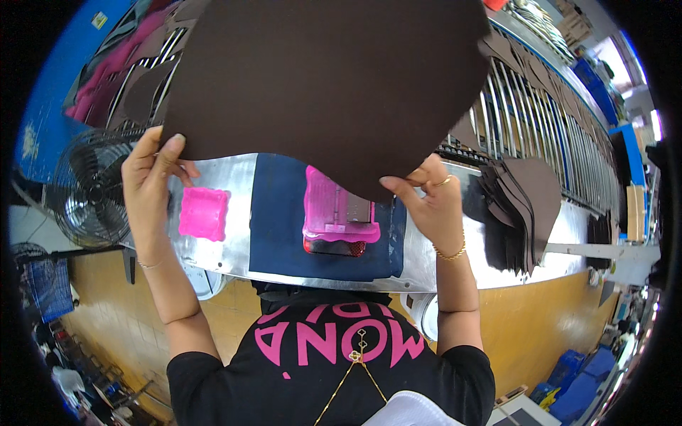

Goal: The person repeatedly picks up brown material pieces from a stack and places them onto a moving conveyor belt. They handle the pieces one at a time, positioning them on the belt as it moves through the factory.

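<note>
Brown sheet (327,85) is held up over the bench (238,213); it extends forward from both hands. Upper end runs out of view, so long axis cannot be told. Neither hand is nearer: left hand (147,177) has thumb and fingers closed on the near left corner, right hand (433,197) pinches the near right tip, which hangs lower. Count: hands, two; held sheet, one (layers behind it cannot be told); pink tray (204,226), one, left; pink box (318,202), one, over one blue cloth (277,220); brown stack (536,202), one, right, pieces too overlapped to count
</note>
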Demonstrator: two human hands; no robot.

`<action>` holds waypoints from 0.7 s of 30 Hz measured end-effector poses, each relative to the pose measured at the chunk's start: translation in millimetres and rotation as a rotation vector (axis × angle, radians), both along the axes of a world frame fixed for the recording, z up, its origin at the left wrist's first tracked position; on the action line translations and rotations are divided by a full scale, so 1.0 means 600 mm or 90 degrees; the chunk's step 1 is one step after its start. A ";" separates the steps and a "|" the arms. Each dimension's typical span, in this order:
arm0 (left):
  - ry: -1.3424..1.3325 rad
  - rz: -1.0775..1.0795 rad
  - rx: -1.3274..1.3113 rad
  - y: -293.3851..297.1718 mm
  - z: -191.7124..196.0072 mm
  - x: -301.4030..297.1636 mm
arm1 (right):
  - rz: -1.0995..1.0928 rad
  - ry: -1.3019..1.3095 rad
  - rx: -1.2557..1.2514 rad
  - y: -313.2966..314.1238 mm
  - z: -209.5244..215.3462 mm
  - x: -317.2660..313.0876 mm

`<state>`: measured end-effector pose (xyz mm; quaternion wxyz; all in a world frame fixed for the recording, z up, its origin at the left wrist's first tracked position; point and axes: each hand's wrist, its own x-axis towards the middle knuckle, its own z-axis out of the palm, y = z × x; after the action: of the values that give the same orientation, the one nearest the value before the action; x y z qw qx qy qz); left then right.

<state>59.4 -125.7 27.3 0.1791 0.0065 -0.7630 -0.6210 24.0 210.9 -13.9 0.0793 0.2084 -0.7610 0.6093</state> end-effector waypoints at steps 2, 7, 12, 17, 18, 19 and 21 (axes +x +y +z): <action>-0.005 0.049 -0.032 -0.019 0.007 0.020 | 0.008 0.092 0.127 -0.020 0.002 0.002; 0.008 0.091 -0.056 -0.020 0.020 0.044 | 0.074 0.219 0.176 -0.033 -0.019 -0.002; -0.065 -0.062 -0.048 -0.017 -0.032 0.049 | 0.046 0.300 0.251 0.003 -0.010 0.012; -0.194 -0.131 -0.048 0.040 -0.079 0.014 | -0.010 0.195 0.333 0.094 -0.037 0.047; -0.193 -0.170 -0.081 0.055 -0.085 0.003 | -0.029 0.128 0.326 0.115 -0.045 0.058; -0.192 -0.182 -0.133 0.081 -0.072 -0.003 | -0.044 0.063 0.317 0.130 -0.050 0.070; -0.122 -0.240 -0.253 0.114 -0.070 -0.020 | -0.107 0.016 0.294 0.151 -0.056 0.093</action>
<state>47.1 -57.5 -15.0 -0.0144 -0.1121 -0.8709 -0.4782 79.8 301.6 -47.5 0.0895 0.1647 -0.8938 0.4075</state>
